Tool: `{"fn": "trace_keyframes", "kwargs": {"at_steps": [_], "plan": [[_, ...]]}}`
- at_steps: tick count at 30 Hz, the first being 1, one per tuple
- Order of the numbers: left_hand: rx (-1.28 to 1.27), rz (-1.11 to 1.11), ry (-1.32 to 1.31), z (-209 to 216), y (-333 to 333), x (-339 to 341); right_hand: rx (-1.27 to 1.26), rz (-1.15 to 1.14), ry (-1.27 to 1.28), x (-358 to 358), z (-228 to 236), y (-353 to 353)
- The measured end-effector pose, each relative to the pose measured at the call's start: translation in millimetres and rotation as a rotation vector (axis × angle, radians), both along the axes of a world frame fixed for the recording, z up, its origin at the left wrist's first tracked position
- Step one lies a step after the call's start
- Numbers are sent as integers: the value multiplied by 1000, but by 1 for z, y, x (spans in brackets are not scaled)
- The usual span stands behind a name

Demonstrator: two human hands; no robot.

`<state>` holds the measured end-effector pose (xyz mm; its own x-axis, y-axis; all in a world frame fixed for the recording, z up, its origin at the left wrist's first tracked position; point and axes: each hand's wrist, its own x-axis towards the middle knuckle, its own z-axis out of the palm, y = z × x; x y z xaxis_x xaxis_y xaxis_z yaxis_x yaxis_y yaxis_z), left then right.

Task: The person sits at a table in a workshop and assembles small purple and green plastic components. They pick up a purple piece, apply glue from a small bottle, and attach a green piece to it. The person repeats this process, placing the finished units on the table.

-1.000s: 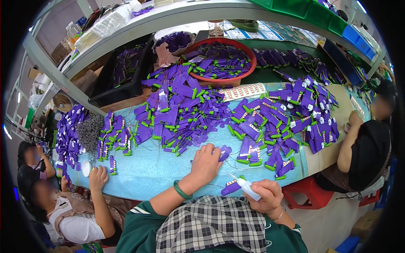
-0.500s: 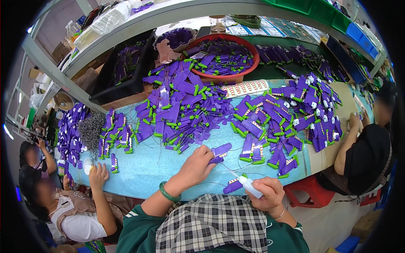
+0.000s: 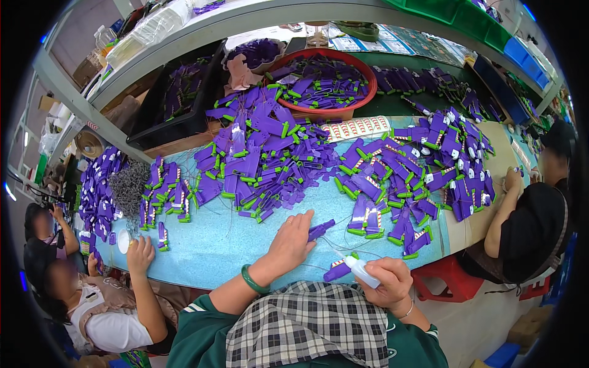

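My left hand (image 3: 291, 241), with a green bangle at its wrist, grips a small purple plastic piece (image 3: 321, 229) over the near part of the table. The piece appears narrow from this side, and the fingers hide its left end. My right hand (image 3: 392, 282) is closed round a small white squeeze bottle (image 3: 363, 272). Its thin nozzle points up and left toward the held piece, with a gap between them. Under the nozzle lies another purple piece (image 3: 337, 270) with a green end and striped sticker. Thin wires trail over the tabletop beside it.
A large heap of purple-and-green pieces (image 3: 264, 153) lies ahead, another (image 3: 392, 178) to the right. Behind stand a red basin (image 3: 373, 86) and a black crate (image 3: 138, 135). A sticker sheet (image 3: 359, 127) lies between. Co-workers sit left (image 3: 110, 313) and right (image 3: 527, 227).
My left hand has turned, its fingers now straighter, and the purple piece shows a narrower side with its striped part no longer visible. The bottle has stayed almost still.
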<state>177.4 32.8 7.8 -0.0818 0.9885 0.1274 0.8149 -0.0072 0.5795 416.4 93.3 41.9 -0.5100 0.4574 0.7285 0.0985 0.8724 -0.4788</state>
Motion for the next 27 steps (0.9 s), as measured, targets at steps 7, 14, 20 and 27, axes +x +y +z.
{"fn": "trace_keyframes", "kwargs": {"at_steps": [7,14,20,27], "plan": [[55,22,-106,-4,-7,6,26,18,-6,-5,6,2],[-65,38,-1265,8,-10,6,55,-20,19,-15,9,3],[-263,4,-1642,5,-12,15,100,-67,-43,-27,13,7],[-175,-87,-1667,-10,-14,16,100,-117,-95,-36,18,4]]}}
